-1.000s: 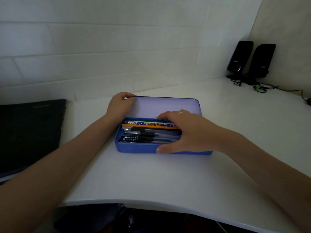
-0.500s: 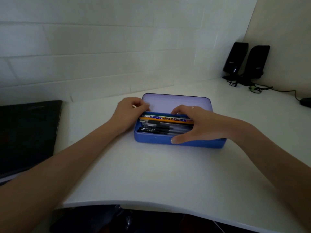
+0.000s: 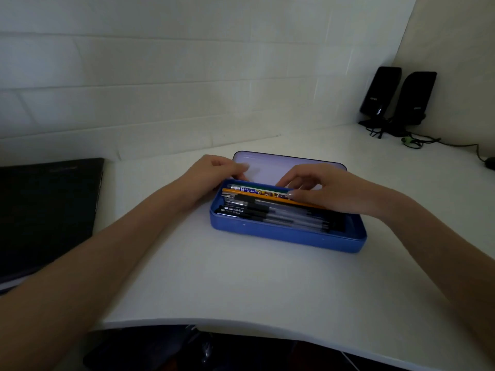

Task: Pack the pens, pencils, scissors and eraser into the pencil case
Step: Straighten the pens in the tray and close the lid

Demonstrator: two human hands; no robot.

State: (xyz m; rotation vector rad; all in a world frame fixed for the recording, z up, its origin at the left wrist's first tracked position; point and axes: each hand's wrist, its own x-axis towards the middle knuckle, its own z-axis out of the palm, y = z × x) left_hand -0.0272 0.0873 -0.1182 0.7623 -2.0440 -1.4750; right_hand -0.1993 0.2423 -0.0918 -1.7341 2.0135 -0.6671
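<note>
While open: one pencil case (image 3: 286, 235).

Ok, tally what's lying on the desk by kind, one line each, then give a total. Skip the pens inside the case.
Pencil case: 1
Speakers: 2
Closed laptop: 1
Mouse, only partly in view at the right edge: 1
Total: 5
</note>
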